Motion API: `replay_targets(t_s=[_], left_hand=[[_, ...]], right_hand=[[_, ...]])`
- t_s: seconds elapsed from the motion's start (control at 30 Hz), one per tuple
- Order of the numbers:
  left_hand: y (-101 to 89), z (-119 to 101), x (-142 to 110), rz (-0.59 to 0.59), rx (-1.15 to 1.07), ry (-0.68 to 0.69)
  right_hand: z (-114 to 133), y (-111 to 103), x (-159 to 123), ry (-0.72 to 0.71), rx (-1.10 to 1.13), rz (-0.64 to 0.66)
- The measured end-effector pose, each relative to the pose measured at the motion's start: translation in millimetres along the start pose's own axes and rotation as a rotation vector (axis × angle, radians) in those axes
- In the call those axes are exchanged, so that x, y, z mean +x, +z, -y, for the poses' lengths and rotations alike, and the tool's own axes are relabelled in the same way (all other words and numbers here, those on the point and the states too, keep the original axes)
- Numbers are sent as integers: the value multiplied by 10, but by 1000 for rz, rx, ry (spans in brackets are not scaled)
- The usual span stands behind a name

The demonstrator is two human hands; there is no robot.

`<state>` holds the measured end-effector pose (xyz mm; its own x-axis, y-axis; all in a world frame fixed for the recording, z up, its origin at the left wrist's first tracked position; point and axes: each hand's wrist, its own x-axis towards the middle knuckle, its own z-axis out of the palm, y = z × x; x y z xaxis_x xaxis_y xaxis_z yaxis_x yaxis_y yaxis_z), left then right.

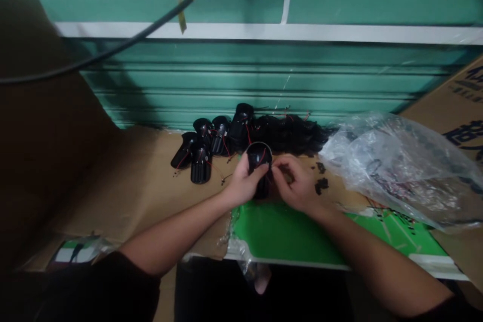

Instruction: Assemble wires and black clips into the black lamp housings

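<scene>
My left hand is closed around a glossy black plastic housing with a rounded, rimmed top, and its thumb lies across the front. A thin red wire runs over the housing's face. At the housing's right side, my right hand pinches with thumb and forefinger; what sits between the fingertips is too small to make out. Similar black housings with red wires stand and lie to the left. Behind my hands, more black housings are packed in a row.
Small black parts lie on the cardboard right of my hands. A clear plastic bag with wires inside fills the right side. Below are a green board and loose wires. A dark cable hangs across the upper left.
</scene>
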<state>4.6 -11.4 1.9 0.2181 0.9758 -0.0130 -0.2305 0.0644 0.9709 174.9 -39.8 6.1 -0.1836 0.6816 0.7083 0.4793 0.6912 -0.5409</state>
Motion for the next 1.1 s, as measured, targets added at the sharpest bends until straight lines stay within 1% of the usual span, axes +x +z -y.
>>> replay_targets(t_s=[0.07, 0.1, 0.13, 0.23, 0.27, 0.3, 0.37, 0.4, 0.47, 0.5, 0.6, 0.7, 0.83, 0.9, 0.97, 1.03, 1.1], left_hand=[[-34, -72, -2, 29, -20, -15], [-68, -120, 12, 13, -47, -19], [-115, -174, 39, -30, -62, -4], [-317, -353, 193, -274, -37, 240], [-399, -411, 263, -338, -17, 302], [-486, -462, 339, -380, 22, 330], [-675, -537, 503, -466, 133, 338], [-778, -557, 589, -548, 225, 346], [-994, -558, 754, -691, 416, 314], [-1101, -541, 827, -733, 470, 284], [-1361, -464, 974, -798, 602, 192], [-1467, -413, 996, -770, 732, 170], [-1438, -455, 915, -654, 988, 111], [-1406, -515, 870, -593, 1133, 69], [-1381, -592, 831, -561, 1247, 24], [-1376, -685, 792, -555, 1315, -12], [-1402, -791, 750, -554, 1332, -23]], right_hand=[[-21, -54, 17, 14, 21, -7], [-29, -78, 18, 25, 35, -6], [-36, -98, 15, 35, 51, -3], [-46, -126, -11, 43, 89, 27], [-47, -126, -19, 36, 90, 40], [-47, -122, -23, 23, 83, 52], [-45, -110, -25, -14, 61, 75], [-45, -104, -23, -39, 50, 88], [-44, -93, -21, -77, 36, 120], [-43, -89, -23, -89, 34, 140], [-41, -83, -43, -101, 31, 196], [-38, -79, -69, -105, 34, 239], [-37, -78, -76, -120, 32, 268], [-35, -79, -72, -125, 23, 274], [-33, -80, -70, -132, 17, 284], [-30, -79, -72, -139, 19, 289], [-29, -76, -79, -140, 26, 293]])
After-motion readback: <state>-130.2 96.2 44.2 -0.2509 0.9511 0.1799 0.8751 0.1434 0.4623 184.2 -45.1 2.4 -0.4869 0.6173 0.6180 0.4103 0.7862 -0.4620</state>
